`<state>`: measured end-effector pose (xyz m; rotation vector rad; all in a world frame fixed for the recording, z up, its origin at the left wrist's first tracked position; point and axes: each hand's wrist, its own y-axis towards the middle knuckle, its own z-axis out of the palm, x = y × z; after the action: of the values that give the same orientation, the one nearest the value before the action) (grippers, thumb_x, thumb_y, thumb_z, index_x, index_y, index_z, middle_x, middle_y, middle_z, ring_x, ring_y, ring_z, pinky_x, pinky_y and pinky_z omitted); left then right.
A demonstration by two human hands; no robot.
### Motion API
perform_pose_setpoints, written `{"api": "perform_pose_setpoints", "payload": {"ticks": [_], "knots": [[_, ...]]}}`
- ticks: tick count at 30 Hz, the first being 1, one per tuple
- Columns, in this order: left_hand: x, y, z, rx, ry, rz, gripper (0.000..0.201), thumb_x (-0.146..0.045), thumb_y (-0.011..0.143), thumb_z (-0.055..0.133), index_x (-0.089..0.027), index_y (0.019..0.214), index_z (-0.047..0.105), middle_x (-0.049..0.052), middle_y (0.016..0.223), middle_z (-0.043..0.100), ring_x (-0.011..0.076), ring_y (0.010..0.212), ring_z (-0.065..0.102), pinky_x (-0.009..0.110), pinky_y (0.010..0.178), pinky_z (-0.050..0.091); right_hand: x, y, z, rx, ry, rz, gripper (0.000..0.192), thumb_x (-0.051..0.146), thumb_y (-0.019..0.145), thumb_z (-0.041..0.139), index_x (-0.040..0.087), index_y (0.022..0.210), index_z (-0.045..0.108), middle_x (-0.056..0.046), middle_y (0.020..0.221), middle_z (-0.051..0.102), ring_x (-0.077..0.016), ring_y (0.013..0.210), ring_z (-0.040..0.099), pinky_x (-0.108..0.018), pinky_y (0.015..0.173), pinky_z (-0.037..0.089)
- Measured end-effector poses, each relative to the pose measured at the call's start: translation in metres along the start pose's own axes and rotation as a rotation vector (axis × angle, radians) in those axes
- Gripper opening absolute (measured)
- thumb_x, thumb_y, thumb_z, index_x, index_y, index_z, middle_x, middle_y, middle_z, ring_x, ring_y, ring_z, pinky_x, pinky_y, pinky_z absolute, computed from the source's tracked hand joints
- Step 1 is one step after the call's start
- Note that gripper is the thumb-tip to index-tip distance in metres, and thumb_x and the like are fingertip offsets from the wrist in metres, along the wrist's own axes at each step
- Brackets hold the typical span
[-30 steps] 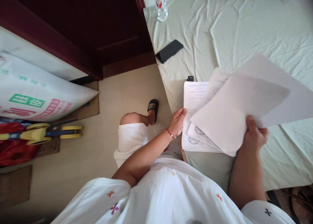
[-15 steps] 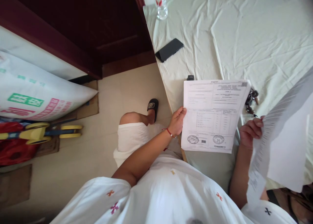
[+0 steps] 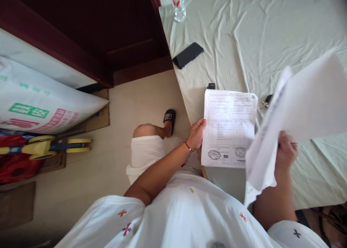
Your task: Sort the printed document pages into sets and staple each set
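My left hand (image 3: pixel 197 133) grips the left edge of a stack of printed papers (image 3: pixel 230 128), thumb on top. The top sheet carries a form with a table and two round stamps near its bottom. To the right, my right hand (image 3: pixel 286 150) is closed on several loose sheets (image 3: pixel 311 99), held up and tilted so they bend. These raised sheets overlap the right side of the stack and hide part of it. A key (image 3: pixel 264 104) peeks out between the stack and the raised sheets; the rest of that bunch is hidden.
A pale cloth covers the table (image 3: pixel 217 31). On it lie a black phone (image 3: pixel 188 55) and a small black object (image 3: pixel 211 86), with a water bottle (image 3: pixel 179 5) at the far corner. A large white sack (image 3: pixel 46 99) and a yellow-wheeled toy (image 3: pixel 45 146) are on the left.
My right hand has swung the loose sheets leftward, over the right side of the stack and the keys. My left hand stays in place on the stack.
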<state>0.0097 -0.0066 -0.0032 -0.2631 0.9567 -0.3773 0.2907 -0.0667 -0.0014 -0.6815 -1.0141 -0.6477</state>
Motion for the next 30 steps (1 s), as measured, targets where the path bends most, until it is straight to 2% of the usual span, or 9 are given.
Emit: {"api": "perform_pose_setpoints", "payload": {"ticks": [2, 4, 9, 18, 22, 30], "knots": [[0.0, 0.0, 0.0, -0.01, 0.008, -0.001, 0.057, -0.066, 0.07, 0.086, -0.018, 0.099, 0.075, 0.009, 0.106, 0.081, 0.0304, 0.114, 0.073, 0.04, 0.096, 0.058, 0.004, -0.013, 0.009, 0.01, -0.207, -0.049, 0.024, 0.021, 0.06, 0.093, 0.014, 0.075, 0.076, -0.001, 0.078, 0.074, -0.0154, 0.077, 0.068, -0.025, 0.073, 0.06], [-0.001, 0.0, 0.0, -0.015, 0.015, 0.001, 0.056, -0.066, 0.07, 0.086, -0.019, 0.098, 0.076, 0.008, 0.105, 0.081, 0.0296, 0.113, 0.073, 0.039, 0.096, 0.058, 0.004, -0.022, 0.018, 0.074, -0.306, -0.043, 0.034, 0.031, 0.058, 0.095, 0.015, 0.083, 0.078, -0.003, 0.084, 0.076, -0.0191, 0.085, 0.07, -0.031, 0.081, 0.06], [-0.001, -0.001, 0.0, -0.008, 0.019, 0.015, 0.053, -0.065, 0.071, 0.086, -0.019, 0.096, 0.077, 0.007, 0.102, 0.082, 0.0304, 0.114, 0.073, 0.04, 0.097, 0.058, 0.001, -0.025, 0.025, 0.194, -0.472, -0.031, 0.038, 0.042, 0.062, 0.092, 0.018, 0.088, 0.078, -0.006, 0.09, 0.077, -0.0202, 0.083, 0.069, -0.035, 0.077, 0.06], [-0.005, -0.006, 0.005, 0.015, 0.049, 0.063, 0.051, -0.068, 0.074, 0.082, -0.021, 0.094, 0.079, 0.007, 0.109, 0.082, 0.0323, 0.126, 0.068, 0.043, 0.105, 0.055, -0.001, -0.029, 0.028, 0.199, -0.502, -0.045, 0.037, 0.044, 0.065, 0.09, 0.02, 0.091, 0.078, -0.005, 0.094, 0.078, -0.0192, 0.078, 0.07, -0.033, 0.069, 0.061], [-0.009, -0.008, 0.005, -0.011, 0.093, 0.102, 0.054, -0.072, 0.074, 0.08, -0.021, 0.092, 0.08, 0.008, 0.11, 0.082, 0.0329, 0.128, 0.067, 0.044, 0.108, 0.054, -0.005, -0.029, 0.027, 0.2, -0.543, -0.061, 0.04, 0.048, 0.066, 0.089, 0.02, 0.093, 0.078, -0.004, 0.095, 0.078, -0.02, 0.081, 0.071, -0.036, 0.074, 0.062], [-0.011, -0.01, 0.007, 0.044, 0.083, 0.072, 0.054, -0.068, 0.074, 0.082, -0.019, 0.099, 0.08, 0.009, 0.112, 0.081, 0.0336, 0.128, 0.067, 0.045, 0.108, 0.054, -0.014, -0.024, 0.019, 0.232, -0.559, -0.086, 0.043, 0.051, 0.069, 0.089, 0.021, 0.097, 0.077, -0.004, 0.101, 0.078, -0.0207, 0.084, 0.072, -0.04, 0.08, 0.063]]}}
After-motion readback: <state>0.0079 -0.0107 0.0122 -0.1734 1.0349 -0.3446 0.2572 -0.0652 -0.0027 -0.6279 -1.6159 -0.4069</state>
